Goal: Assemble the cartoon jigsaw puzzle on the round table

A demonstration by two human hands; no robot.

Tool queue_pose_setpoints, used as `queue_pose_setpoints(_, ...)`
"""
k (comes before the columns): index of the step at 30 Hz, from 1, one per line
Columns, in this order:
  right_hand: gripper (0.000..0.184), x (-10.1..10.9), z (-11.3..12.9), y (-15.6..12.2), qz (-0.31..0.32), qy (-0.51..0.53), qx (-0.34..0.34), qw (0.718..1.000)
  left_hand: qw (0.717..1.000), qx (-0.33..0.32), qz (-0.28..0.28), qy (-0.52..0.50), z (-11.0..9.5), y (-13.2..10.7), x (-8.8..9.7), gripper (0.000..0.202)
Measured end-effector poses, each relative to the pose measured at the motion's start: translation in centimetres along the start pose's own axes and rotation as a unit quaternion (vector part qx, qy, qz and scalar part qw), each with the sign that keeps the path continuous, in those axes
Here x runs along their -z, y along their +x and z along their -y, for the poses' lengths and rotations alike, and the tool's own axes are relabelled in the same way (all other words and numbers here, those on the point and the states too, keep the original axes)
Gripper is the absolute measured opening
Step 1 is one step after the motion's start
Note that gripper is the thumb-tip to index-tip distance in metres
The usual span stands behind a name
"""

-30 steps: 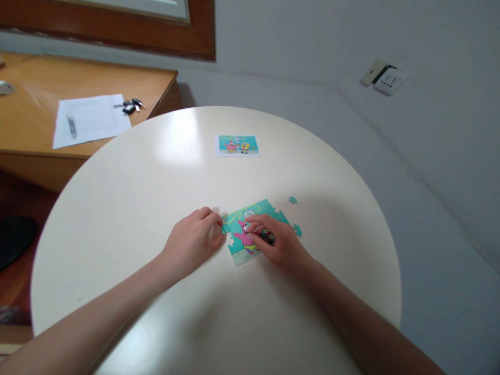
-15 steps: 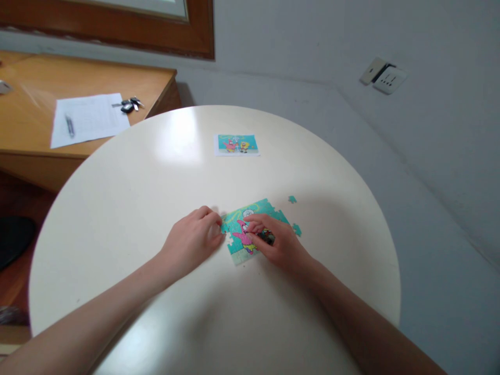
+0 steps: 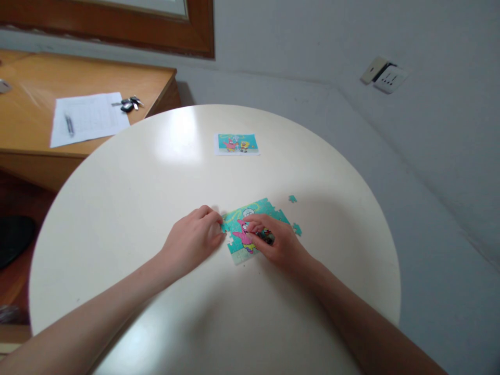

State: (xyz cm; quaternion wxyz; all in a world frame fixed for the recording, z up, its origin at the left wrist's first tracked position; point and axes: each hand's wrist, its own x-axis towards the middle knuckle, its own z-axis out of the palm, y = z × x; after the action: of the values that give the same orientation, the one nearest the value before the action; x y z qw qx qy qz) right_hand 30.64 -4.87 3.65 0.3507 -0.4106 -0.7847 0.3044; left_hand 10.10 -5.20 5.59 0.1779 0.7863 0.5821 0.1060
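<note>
A partly joined jigsaw puzzle (image 3: 250,208) with a teal cartoon picture lies tilted on the white round table (image 3: 128,208). My left hand (image 3: 194,233) is at its left edge, fingers curled and thumb close to them around a small teal puzzle piece (image 3: 224,227); the fingertips are partly hidden. Over the right half of the puzzle rests my right hand (image 3: 283,242), thumb and forefinger apart above the pink starfish figure. It covers much of that half. A loose teal puzzle piece (image 3: 292,199) lies beyond the right hand, and another teal piece (image 3: 297,229) sits by the puzzle's right edge.
A small picture card (image 3: 237,144) with the same cartoon scene lies farther back on the table. To the left, a wooden desk (image 3: 148,86) holds a paper sheet (image 3: 97,117), a pen (image 3: 69,125) and keys (image 3: 130,104). A wall with a socket (image 3: 390,79) stands at right.
</note>
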Motion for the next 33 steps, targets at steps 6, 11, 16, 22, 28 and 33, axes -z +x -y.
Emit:
queue_pose_setpoints(6,0.023,-0.04,0.03,-0.02,-0.001,-0.005,0.004,1.0,1.0,0.0,-0.002,0.005,0.07,0.02,0.05,0.02)
queue_pose_setpoints(11,0.023,-0.07,0.09,-0.04,0.001,-0.007,0.002,1.0,1.0,-0.013,-0.016,-0.014,0.25,-0.09,-0.15,0.02)
queue_pose_setpoints(16,0.024,-0.08,0.0,-0.09,0.0,-0.014,0.009,1.0,0.999,-0.023,-0.017,-0.014,0.3,-0.13,-0.3,0.02)
queue_pose_setpoints(22,0.024,-0.11,0.02,-0.06,0.001,-0.01,0.016,1.0,0.999,-0.025,-0.021,-0.008,0.31,-0.12,-0.38,0.021)
queue_pose_setpoints(28,0.026,-0.12,-0.03,-0.13,0.002,-0.007,0.015,1.0,0.999,-0.027,-0.022,0.001,0.36,-0.12,-0.35,0.02)
queue_pose_setpoints(33,0.026,-0.13,-0.13,-0.13,0.007,-0.005,0.014,1.0,0.999,-0.033,-0.029,0.008,0.44,-0.17,-0.43,0.022)
